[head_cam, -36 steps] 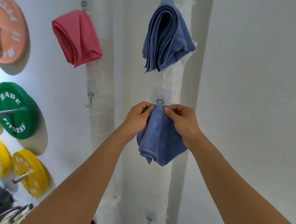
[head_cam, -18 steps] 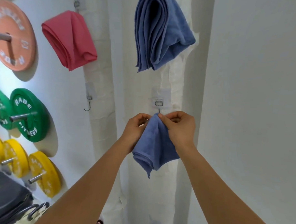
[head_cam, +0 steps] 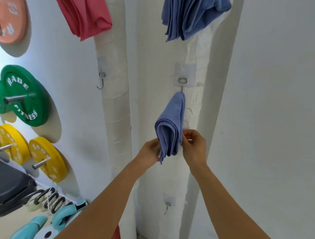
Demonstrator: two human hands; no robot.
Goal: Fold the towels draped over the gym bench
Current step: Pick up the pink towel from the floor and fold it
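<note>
Green weight plates (head_cam: pixel 22 96) and yellow weight plates (head_cam: pixel 46 160) are hanging on the wall at left; a pink towel (head_cam: pixel 83 11) is hanging above. The folded blue towel (head_cam: pixel 171 127) is hanging from a wall hook (head_cam: pixel 182 81), the left hand (head_cam: pixel 150 151) pinching its lower left edge, the right hand (head_cam: pixel 194 145) pinching its right edge.

Gym: wall-mounted weight plates (head_cam: pixel 26 97)

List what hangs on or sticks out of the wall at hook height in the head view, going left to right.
Green weight plate → empty hook → small blue towel hanging from its hook, with the left hand and right hand at its lower end.
</note>
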